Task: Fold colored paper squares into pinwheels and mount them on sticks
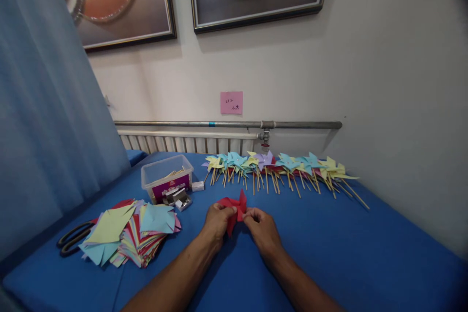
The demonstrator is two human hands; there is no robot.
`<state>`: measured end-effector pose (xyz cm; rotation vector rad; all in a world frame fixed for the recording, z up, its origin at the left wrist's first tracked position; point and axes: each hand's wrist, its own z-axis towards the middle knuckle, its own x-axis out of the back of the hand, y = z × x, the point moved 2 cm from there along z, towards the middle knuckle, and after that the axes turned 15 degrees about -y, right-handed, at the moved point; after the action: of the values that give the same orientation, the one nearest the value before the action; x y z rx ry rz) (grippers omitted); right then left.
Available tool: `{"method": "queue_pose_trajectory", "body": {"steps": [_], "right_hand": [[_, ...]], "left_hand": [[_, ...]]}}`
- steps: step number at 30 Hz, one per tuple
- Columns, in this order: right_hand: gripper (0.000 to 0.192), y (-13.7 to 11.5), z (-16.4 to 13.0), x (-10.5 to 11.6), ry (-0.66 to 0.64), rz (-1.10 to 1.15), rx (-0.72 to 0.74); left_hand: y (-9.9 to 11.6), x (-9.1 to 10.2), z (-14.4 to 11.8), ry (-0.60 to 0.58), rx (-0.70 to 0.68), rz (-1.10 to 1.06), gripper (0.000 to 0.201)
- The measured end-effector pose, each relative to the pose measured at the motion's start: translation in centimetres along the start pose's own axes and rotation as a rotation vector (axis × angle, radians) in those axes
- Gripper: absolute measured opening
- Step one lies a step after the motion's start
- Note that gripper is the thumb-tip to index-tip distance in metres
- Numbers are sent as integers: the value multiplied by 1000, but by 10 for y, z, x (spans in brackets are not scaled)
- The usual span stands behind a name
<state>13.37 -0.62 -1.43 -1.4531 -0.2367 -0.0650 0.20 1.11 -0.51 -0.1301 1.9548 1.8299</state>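
Note:
A red paper pinwheel (241, 201) is held up over the blue-covered table, its blades folded toward the middle. My left hand (218, 217) grips it from the left, thumb pressed near the centre. From the right, my right hand (260, 223) has thumb and fingertips pinched together at the pinwheel's right side. Whatever small thing may be between those fingertips is too small to make out. No stick shows on this pinwheel.
Finished pinwheels on sticks (265, 162) lie in a row along the back. At left are stacked cut paper squares (141, 239), scissors (75, 239), a clear plastic box (148, 180) with sticks, an open small box (182, 201) and a small white box (198, 185).

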Motion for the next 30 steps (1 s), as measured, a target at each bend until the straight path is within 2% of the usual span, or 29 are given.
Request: {"method": "queue_pose_trajectory", "body": {"steps": [9, 14, 22, 30], "right_hand": [[18, -8, 0, 4, -6, -82, 49], [17, -6, 0, 4, -16, -34, 7], [15, -4, -1, 2, 25, -111, -21], [14, -9, -3, 0, -20, -121, 20]], "left_hand": [[0, 0, 1, -63, 0, -1, 23], [2, 0, 0, -24, 3, 4, 23], [-2, 0, 0, -9, -5, 44, 22], [-5, 5, 3, 2, 11, 82, 22]]}}
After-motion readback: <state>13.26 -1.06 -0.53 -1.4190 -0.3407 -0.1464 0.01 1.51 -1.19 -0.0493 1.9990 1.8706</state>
